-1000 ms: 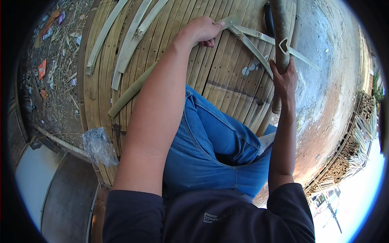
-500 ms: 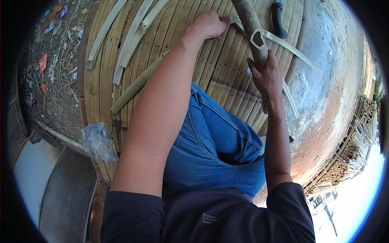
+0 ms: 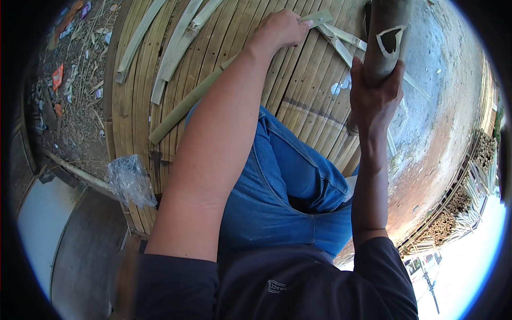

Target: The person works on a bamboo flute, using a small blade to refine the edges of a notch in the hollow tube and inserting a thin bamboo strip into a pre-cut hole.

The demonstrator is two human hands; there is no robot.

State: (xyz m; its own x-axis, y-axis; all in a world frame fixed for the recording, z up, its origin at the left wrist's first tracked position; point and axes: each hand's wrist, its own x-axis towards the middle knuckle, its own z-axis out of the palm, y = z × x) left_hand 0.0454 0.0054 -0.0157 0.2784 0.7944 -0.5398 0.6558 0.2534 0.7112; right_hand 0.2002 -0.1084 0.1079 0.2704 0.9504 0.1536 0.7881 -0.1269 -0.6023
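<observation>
The left hand (image 3: 280, 29) was curled closed around a pale green bamboo piece (image 3: 321, 17), its flat end jutting out past the thumb. The right hand (image 3: 376, 98) was wrapped firmly around a thick bamboo pole (image 3: 380, 61) with a jagged hollow opening just beyond the grip. Split bamboo strips (image 3: 337, 45) lay between the two, on a bamboo-slat platform (image 3: 306, 80). A green bamboo length (image 3: 184, 111) ran beneath the left forearm; whether it joined the held piece could not be told. Farther left lay more pale strips (image 3: 140, 40) and crumpled clear plastic (image 3: 130, 181).
</observation>
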